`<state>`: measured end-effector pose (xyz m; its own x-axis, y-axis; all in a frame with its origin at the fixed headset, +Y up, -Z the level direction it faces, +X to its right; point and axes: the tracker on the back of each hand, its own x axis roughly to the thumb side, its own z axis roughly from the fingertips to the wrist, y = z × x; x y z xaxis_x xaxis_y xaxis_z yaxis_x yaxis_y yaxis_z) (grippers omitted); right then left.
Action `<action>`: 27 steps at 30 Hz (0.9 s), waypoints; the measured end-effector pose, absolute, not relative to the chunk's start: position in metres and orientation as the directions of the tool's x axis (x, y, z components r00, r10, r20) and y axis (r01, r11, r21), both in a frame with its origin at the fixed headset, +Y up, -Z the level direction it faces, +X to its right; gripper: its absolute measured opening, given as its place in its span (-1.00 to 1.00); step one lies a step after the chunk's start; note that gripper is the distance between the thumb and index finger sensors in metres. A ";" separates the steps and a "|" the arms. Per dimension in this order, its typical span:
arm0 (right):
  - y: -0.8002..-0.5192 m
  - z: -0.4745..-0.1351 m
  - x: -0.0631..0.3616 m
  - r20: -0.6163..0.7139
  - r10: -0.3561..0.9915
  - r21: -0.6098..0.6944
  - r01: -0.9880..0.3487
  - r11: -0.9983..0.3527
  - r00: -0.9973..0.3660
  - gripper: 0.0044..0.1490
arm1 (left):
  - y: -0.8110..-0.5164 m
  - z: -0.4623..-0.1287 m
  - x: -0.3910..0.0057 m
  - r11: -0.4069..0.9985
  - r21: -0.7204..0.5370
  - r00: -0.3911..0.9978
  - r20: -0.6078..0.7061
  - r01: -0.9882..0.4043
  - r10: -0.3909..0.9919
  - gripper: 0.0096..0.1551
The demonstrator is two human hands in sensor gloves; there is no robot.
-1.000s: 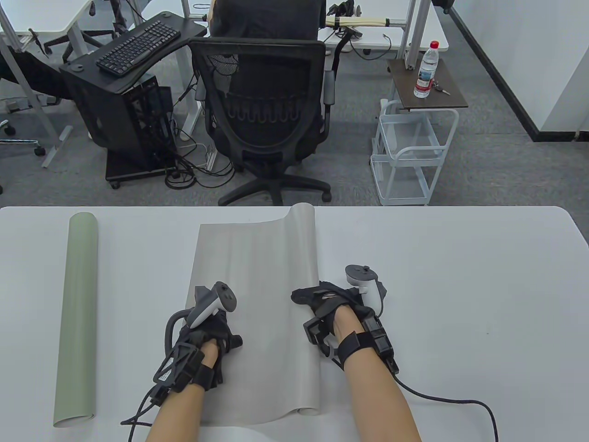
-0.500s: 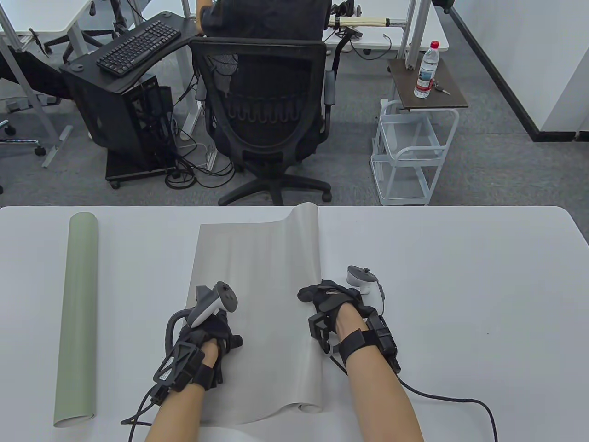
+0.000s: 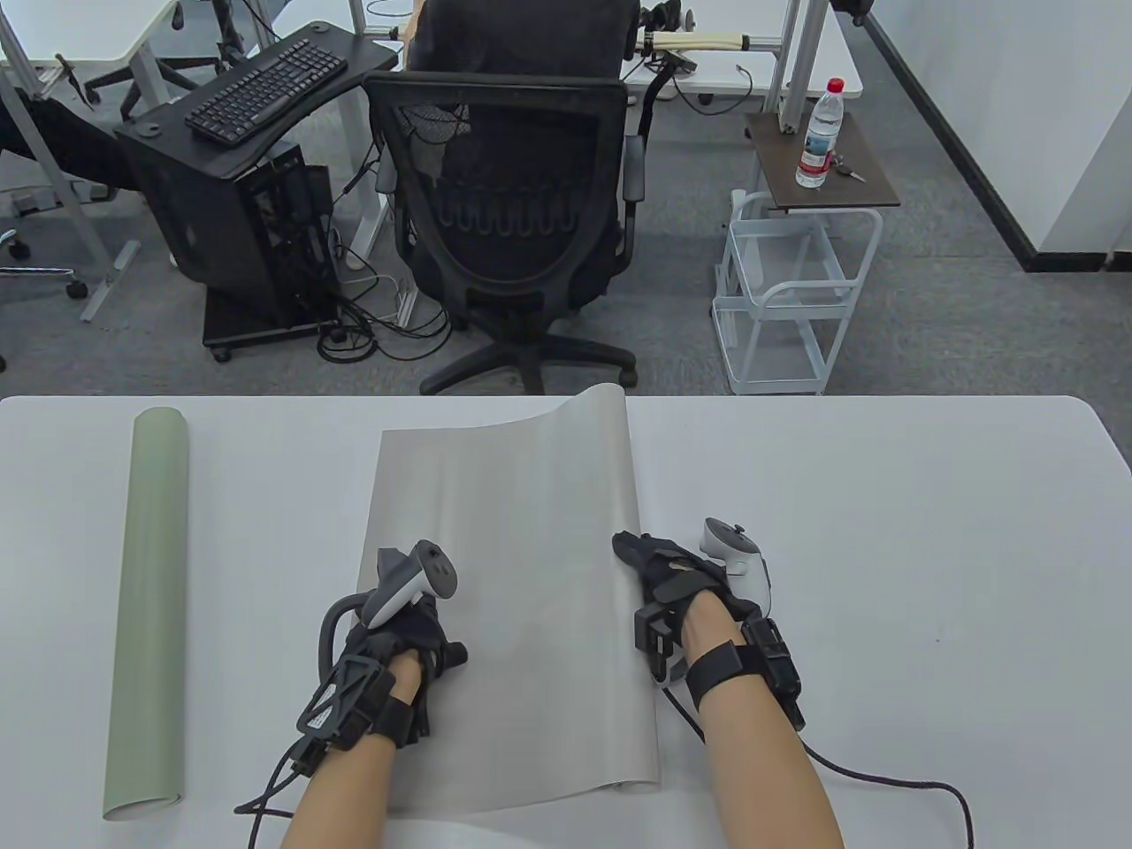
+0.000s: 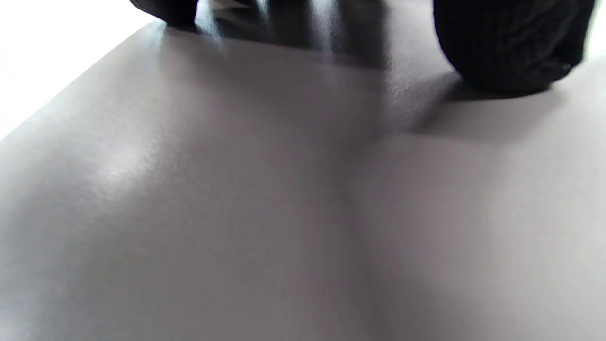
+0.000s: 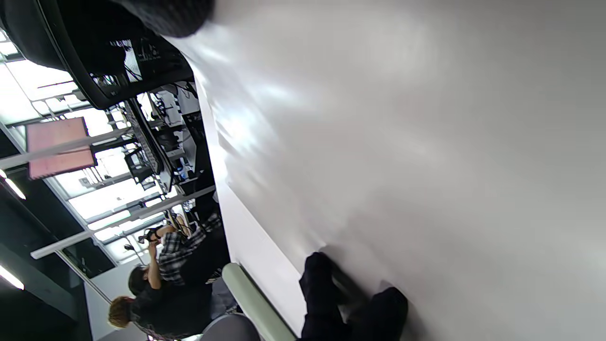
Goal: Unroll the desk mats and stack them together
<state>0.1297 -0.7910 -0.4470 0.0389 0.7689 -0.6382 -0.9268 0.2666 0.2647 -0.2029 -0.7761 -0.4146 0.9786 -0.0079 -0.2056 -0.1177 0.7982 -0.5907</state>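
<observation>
A grey desk mat lies mostly unrolled in the middle of the white table. Its right edge still curls up a little. My left hand presses flat on the mat's left part; its fingertips touch the mat in the left wrist view. My right hand rests with its fingers stretched on the mat's curled right edge. A green mat, still rolled, lies along the table's left side. The right wrist view shows the grey mat, the green roll and my left hand.
Beyond the table's far edge stand a black office chair and a white cart with a water bottle. A black cable trails from my right wrist across the table's front right.
My right hand has moved to the right, pushing the roll along; the grey mat has unrolled further and its roll is almost gone. My left hand has stayed in place.
</observation>
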 end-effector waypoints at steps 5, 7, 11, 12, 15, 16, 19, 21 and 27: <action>-0.793 -0.444 0.142 -0.673 0.739 0.220 -0.943 0.252 0.040 0.01 | -0.776 -0.415 -0.203 0.795 -0.594 0.978 -0.207 -0.119 -0.009 0.08; -0.793 -0.444 0.143 -0.660 0.751 0.234 -0.943 0.236 0.024 -0.13 | -0.776 -0.415 -0.203 0.796 -0.594 0.979 -0.206 -0.118 -0.008 0.08; -0.792 -0.442 0.143 -0.661 0.748 0.222 -0.937 0.271 0.060 -0.25 | -0.776 -0.416 -0.203 0.794 -0.597 0.979 -0.206 -0.117 -0.010 0.08; -0.792 -0.442 0.143 -0.661 0.748 0.222 -0.937 0.270 0.058 -0.27 | -0.776 -0.416 -0.203 0.795 -0.596 0.979 -0.204 -0.117 -0.009 0.08; -0.791 -0.442 0.143 -0.661 0.748 0.231 -0.929 0.289 0.069 -0.29 | -0.776 -0.415 -0.203 0.795 -0.595 0.979 -0.202 -0.117 -0.008 0.09; -0.790 -0.441 0.143 -0.664 0.743 0.227 -0.925 0.304 0.081 -0.30 | -0.777 -0.416 -0.205 0.793 -0.599 0.981 -0.196 -0.117 -0.004 0.09; -0.790 -0.440 0.145 -0.657 0.752 0.236 -0.937 0.259 0.042 -0.27 | -0.777 -0.416 -0.206 0.789 -0.600 0.980 -0.198 -0.129 0.010 0.09; -0.790 -0.439 0.146 -0.662 0.748 0.246 -0.933 0.263 0.036 -0.21 | -0.777 -0.416 -0.206 0.789 -0.602 0.980 -0.197 -0.126 0.007 0.09; -0.786 -0.438 0.153 -0.659 0.752 0.269 -0.929 0.253 0.014 0.02 | -0.777 -0.416 -0.206 0.789 -0.601 0.981 -0.196 -0.125 0.006 0.09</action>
<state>0.1531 -0.7859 -0.4385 0.0142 0.7519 -0.6591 -0.9294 0.2531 0.2687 -0.2060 -0.7767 -0.4162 0.9806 0.0060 -0.1957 -0.1248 0.7892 -0.6014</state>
